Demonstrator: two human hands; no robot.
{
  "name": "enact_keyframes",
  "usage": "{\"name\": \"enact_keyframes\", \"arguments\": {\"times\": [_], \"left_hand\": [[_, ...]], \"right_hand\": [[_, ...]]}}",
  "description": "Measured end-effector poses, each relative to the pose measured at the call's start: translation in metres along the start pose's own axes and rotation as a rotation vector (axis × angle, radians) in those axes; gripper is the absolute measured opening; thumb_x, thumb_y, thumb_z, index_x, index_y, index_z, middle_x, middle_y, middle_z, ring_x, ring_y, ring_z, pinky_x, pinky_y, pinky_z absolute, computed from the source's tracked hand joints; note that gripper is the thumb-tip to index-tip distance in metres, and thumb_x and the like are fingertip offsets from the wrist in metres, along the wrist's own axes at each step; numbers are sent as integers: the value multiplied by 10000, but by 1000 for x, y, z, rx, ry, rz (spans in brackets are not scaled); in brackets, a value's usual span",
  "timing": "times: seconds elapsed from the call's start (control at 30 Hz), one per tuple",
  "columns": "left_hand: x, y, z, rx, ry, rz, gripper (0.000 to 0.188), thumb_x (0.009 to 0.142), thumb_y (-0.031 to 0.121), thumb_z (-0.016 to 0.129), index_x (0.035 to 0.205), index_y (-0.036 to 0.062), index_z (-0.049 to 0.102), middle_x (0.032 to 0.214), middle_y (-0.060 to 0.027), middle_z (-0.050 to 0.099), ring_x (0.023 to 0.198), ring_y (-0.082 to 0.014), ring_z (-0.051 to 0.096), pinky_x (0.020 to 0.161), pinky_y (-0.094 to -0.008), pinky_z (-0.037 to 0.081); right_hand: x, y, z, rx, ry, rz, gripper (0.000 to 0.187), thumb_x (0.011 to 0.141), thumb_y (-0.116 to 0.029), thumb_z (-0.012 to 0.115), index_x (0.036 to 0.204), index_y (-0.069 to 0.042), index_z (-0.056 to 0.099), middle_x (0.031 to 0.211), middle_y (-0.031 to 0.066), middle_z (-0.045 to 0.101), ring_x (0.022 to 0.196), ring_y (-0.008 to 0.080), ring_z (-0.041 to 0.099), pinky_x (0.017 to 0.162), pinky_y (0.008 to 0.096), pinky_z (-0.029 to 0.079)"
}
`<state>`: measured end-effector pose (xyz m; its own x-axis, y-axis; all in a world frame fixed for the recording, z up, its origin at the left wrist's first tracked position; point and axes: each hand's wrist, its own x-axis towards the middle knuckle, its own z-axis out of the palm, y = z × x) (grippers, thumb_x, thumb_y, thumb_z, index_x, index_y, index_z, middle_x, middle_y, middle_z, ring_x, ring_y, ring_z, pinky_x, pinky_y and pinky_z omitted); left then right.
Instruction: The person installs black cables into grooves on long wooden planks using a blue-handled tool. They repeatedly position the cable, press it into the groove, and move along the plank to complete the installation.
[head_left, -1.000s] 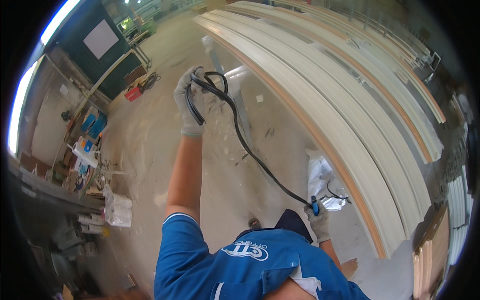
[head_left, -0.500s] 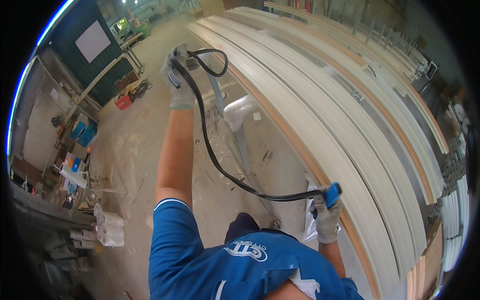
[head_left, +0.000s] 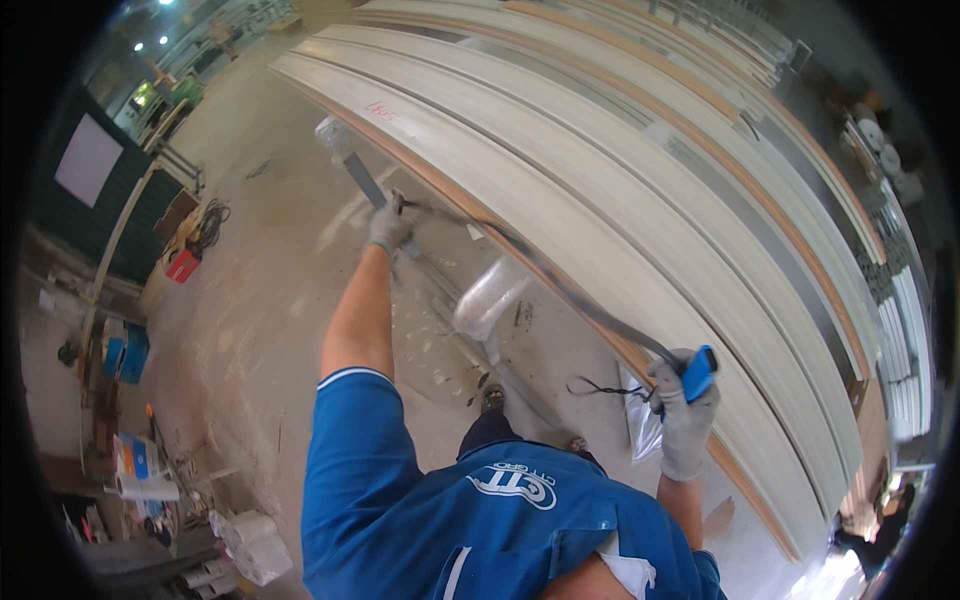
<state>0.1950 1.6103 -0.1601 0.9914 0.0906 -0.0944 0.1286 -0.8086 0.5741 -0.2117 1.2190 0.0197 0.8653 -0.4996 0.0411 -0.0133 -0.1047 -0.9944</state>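
My left hand, in a grey work glove, is closed on one end of a black cord, at the near edge of the long pale boards. The cord runs, partly smeared by motion, along that edge to my right hand. That hand, gloved too, is wrapped round a blue block-shaped piece whose exact kind I cannot make out. A thin dark loop hangs beside the right hand. Just past my left hand stands a grey metal support leg.
Wrapped plastic film bulges from the stand under the boards. More stacked boards lie beyond. To the left are a red box, a blue box and a wrapped bundle. A person shows at the far right.
My left hand has come down and toward the boards, drawing the slack cord straighter along their edge. My right hand has shifted slightly right. The whole view has turned.
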Motion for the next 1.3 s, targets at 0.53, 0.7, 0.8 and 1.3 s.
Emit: {"name": "enact_keyframes", "arguments": {"times": [0.53, 0.7, 0.8, 1.3], "left_hand": [[-109, 47, 75, -1011, -655, 143, 440, 1004, 223, 666, 1339, -56, 607, 1224, -78, 665, 1071, -165, 632, 939, -299, 518], [-130, 47, 58, -937, -556, 167, 438, 1000, 209, 668, 1324, -79, 610, 1210, -112, 680, 1018, -177, 665, 909, -301, 543], [-140, 47, 47, -982, -541, 168, 411, 993, 172, 658, 1316, -80, 619, 1182, -100, 698, 967, -133, 650, 835, -262, 535], [-175, 83, -28, -947, -154, 264, 269, 1010, 120, 649, 1230, -33, 676, 1084, -51, 705, 920, -130, 674, 833, -282, 557]], "right_hand": [[43, -10, 112, -572, -271, -320, 388, 938, -277, 699, 1239, -50, 608, 1168, 171, 671, 976, 362, 683, 841, 435, 544], [117, -12, 148, -924, -274, -541, 544, 941, -279, 653, 1419, -61, 513, 1262, 184, 622, 1125, 366, 632, 947, 456, 514], [156, 4, 187, -969, -186, -781, 462, 927, -284, 665, 1320, -58, 574, 1165, 162, 638, 1060, 354, 637, 924, 469, 513], [249, -1, -56, -1218, -139, -274, 577, 955, -620, 561, 1328, -191, 659, 1375, 123, 630, 1314, 316, 549, 1128, 463, 395]]}}
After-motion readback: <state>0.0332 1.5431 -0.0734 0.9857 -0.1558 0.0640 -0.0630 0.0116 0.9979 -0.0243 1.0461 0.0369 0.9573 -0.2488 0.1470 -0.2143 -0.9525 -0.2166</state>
